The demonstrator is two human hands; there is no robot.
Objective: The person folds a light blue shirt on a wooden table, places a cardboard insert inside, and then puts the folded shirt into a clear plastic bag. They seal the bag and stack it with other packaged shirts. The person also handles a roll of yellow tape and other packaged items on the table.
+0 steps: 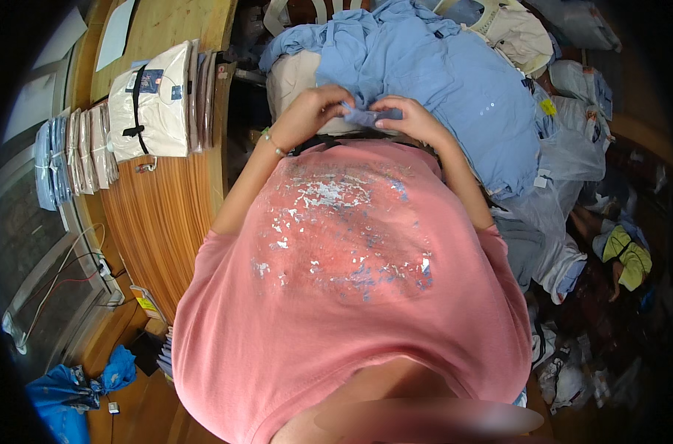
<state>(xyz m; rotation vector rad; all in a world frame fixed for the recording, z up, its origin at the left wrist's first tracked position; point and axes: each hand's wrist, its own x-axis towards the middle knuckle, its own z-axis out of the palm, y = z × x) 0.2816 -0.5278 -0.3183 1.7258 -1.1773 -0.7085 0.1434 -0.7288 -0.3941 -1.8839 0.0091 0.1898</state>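
A large light-blue garment [455, 89] lies heaped in front of me, spreading from the middle toward the right. A gathered edge of its blue cloth [360, 116] is pinched close to my body. My left hand [315, 111] grips that edge from the left, its fingers bent over the fabric. From the other side my right hand [410, 120] holds the same edge between thumb and fingers. Only a small gap of bunched cloth separates the two hands. Beige cloth [290, 81] shows beneath the blue garment, beyond my left hand.
To the left, a wooden table [155, 222] carries a strapped stack of cream garments in clear packaging [151, 103] and blue packaged garments [51, 159]. Plastic-bagged clothes [573, 148] pile up at right, near a yellow garment [625, 255]. A blue bag [62, 399] lies lower left.
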